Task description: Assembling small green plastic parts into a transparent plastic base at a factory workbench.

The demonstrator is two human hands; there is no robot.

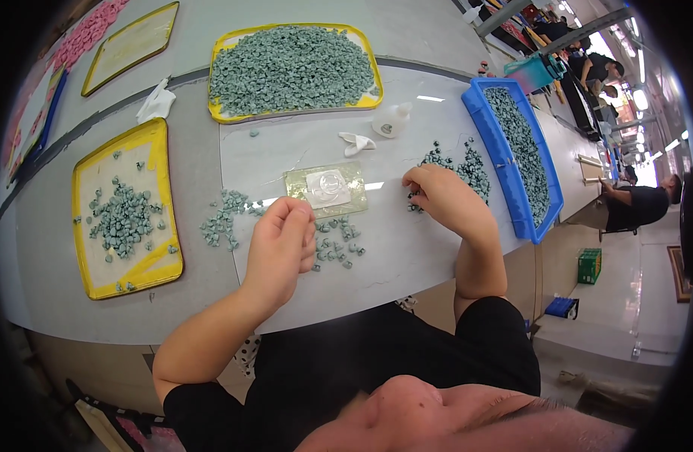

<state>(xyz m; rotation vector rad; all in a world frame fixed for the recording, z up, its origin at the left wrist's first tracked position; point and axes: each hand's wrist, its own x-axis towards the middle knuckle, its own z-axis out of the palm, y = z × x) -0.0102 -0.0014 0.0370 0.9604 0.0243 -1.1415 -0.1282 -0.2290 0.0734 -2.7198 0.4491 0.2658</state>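
- Left hand (282,241) hovers over the grey table (407,256), fingers curled in toward the thumb as if pinching one small grey-green piece; the piece itself is hidden, so I cannot tell for sure that anything is held.
- Right hand (444,197) rests knuckles-up at the edge of a dark green scatter of pieces (463,164), fingertips bent down into it; whether they have closed on one is not visible.
- Between the hands lies a small clear glue pad (328,188) with a pale puddle in its middle, and just below it a loose cluster of finished-looking pieces (335,247); another little cluster (222,218) sits to the left of the pad.
- Judging by the layout, the step in hand looks like picking single pieces and dabbing or joining them at the pad; a next move would call for a fine fingertip grip and a short, steady carry to the puddle without dragging neighbours along.
- A white squeeze bottle (392,120) lies on its side beyond the pad, with a crumpled white scrap (356,143) beside it.
- Containers: a yellow tray (87,226) at the left holds a thin heap of pieces; a second yellow tray (220,113) farther off is piled full; a blue bin (546,218) at the right is filled along its length; an empty-looking yellow tray (128,49) lies at the far left.
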